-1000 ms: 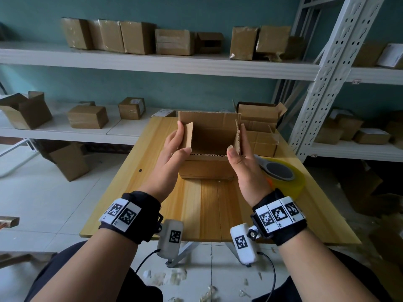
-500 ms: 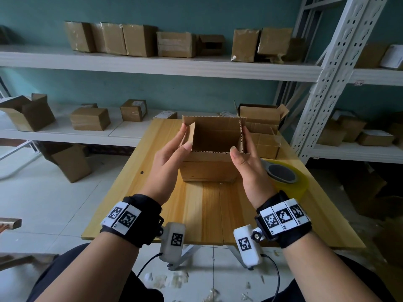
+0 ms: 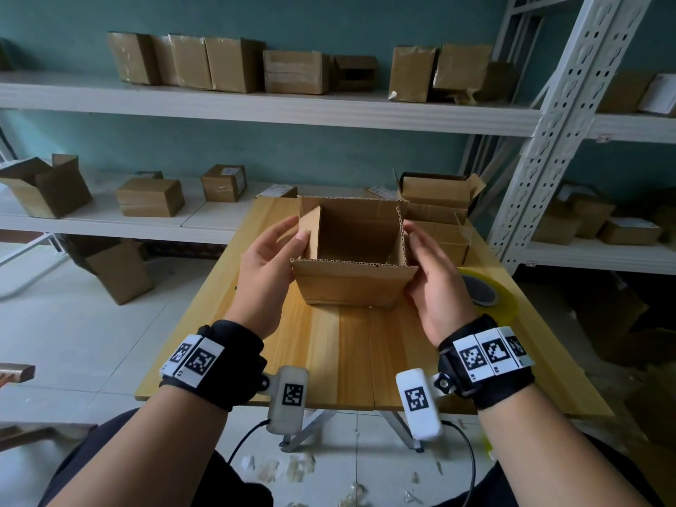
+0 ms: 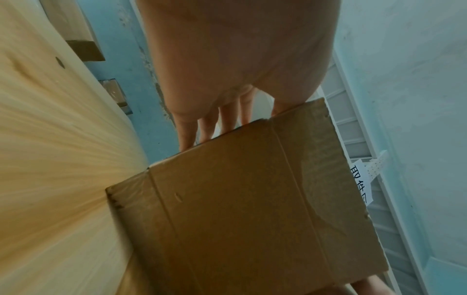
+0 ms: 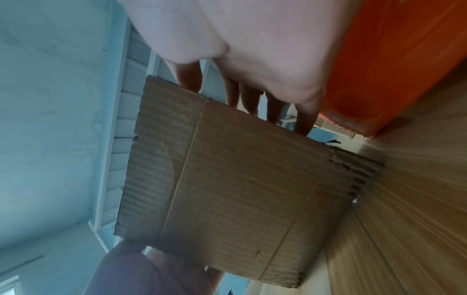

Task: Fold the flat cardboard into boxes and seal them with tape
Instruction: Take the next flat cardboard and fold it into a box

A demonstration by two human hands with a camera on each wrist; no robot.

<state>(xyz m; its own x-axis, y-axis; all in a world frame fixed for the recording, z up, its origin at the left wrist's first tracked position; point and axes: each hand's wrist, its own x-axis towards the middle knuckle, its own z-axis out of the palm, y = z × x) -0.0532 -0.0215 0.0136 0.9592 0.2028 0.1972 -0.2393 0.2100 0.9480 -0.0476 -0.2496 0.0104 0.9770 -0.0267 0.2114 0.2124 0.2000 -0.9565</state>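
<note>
An open-topped brown cardboard box (image 3: pixel 355 283) stands on the wooden table (image 3: pixel 347 353), its flaps up. My left hand (image 3: pixel 292 232) lies against its left side, fingers straight, thumb on the left flap, which leans inward. My right hand (image 3: pixel 413 254) rests flat along the right flap. The left wrist view shows the box side (image 4: pixel 252 209) with straight fingers (image 4: pixel 209 125) reaching past its far edge. The right wrist view shows the other side (image 5: pixel 240 179) and straight fingers (image 5: pixel 252 99). A yellow tape roll (image 3: pixel 486 294) lies just right of my right hand.
More open and flat boxes (image 3: pixel 435 199) are stacked at the table's back right, close behind the box. White shelves (image 3: pixel 256 107) with taped boxes line the wall. A perforated rack post (image 3: pixel 548 122) rises at the right. A box (image 3: pixel 117 268) sits on the floor to the left.
Both hands have slid from the near edges of the upright side flaps to the outer sides of the box. The left flap now tips inward.
</note>
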